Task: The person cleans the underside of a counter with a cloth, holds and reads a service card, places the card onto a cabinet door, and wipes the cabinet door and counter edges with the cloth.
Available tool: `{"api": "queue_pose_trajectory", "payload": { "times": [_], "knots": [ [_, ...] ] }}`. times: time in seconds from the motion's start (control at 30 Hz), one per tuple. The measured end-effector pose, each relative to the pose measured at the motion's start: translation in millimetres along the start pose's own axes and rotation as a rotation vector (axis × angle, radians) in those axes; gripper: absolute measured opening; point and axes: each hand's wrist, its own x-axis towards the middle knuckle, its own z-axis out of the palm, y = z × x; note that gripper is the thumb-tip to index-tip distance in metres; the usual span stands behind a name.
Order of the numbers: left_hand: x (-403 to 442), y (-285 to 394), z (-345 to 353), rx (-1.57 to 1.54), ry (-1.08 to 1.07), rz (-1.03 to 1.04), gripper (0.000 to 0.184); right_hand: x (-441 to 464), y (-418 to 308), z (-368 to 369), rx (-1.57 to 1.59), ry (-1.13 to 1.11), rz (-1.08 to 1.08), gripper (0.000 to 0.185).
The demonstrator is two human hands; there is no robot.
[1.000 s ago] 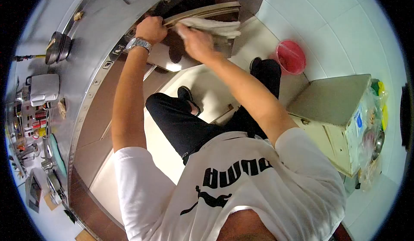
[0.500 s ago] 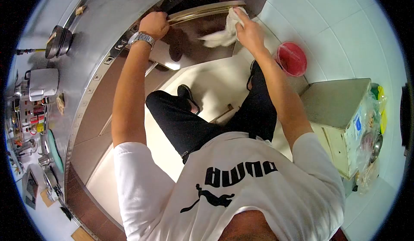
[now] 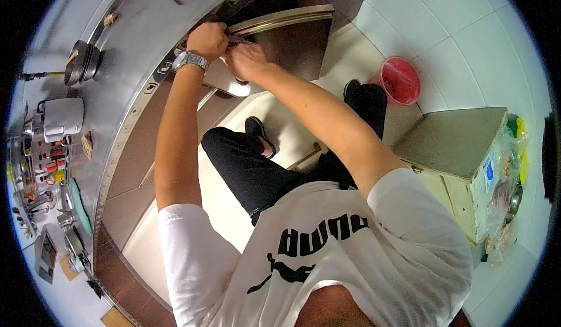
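Note:
My left hand (image 3: 208, 40), with a metal watch on its wrist, is closed over the top edge of an open, dark glossy cabinet door (image 3: 292, 49) near its left end. Just to the right of it, my right hand (image 3: 248, 61) presses against the door's upper part. A pale cloth (image 3: 236, 38) is bunched in the right hand, with only a small bit showing past the fingers. The two hands are close together. A metallic strip (image 3: 286, 18) runs along the door's top edge, and the cabinet interior behind it is dark.
A red bucket (image 3: 400, 81) stands on the floor by the tiled wall. To my right is a boxy metal-topped cabinet (image 3: 456, 134) with plastic bags beside it. The steel counter (image 3: 131, 52) at left bears pans (image 3: 82, 63) and a white container (image 3: 63, 118).
My right hand has moved left along the door with the cloth, from its right end to beside my left hand. The left hand keeps its hold on the door edge.

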Motion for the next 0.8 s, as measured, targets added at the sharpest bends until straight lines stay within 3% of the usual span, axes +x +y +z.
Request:
{"api": "queue_pose_trajectory", "payload": {
  "times": [0.1, 0.17, 0.23, 0.3, 0.37, 0.57, 0.8],
  "knots": [
    [7.7, -3.4, 5.1, 0.075, -0.035, 0.032, 0.024, -11.4, 14.2, -14.5, -0.194, -0.106, -0.018, 0.032],
    [3.2, 0.1, 1.5, 0.054, -0.010, 0.033, 0.024, -39.7, 33.8, -40.0, -0.072, 0.013, 0.098, 0.050],
    [2.7, -0.6, -0.6, 0.041, 0.024, 0.042, 0.024, -65.4, 75.6, -41.7, -0.154, 0.201, 0.110, 0.065],
    [5.4, -3.1, 0.1, 0.063, 0.002, 0.074, 0.024, -89.5, 103.6, -62.3, -0.177, 0.211, 0.313, 0.062],
    [9.2, -4.5, 6.3, 0.065, 0.014, 0.058, 0.024, -102.6, 145.7, -59.6, -0.100, 0.490, 0.235, 0.059],
    [5.4, -6.3, 9.4, 0.003, 0.062, 0.080, 0.024, -108.9, 141.8, -82.0, -0.101, 0.388, 0.286, 0.054],
    [7.7, -3.5, 7.4, 0.042, 0.018, 0.061, 0.024, -86.3, 102.7, -57.5, -0.103, 0.458, 0.256, 0.050]
  ]
}}
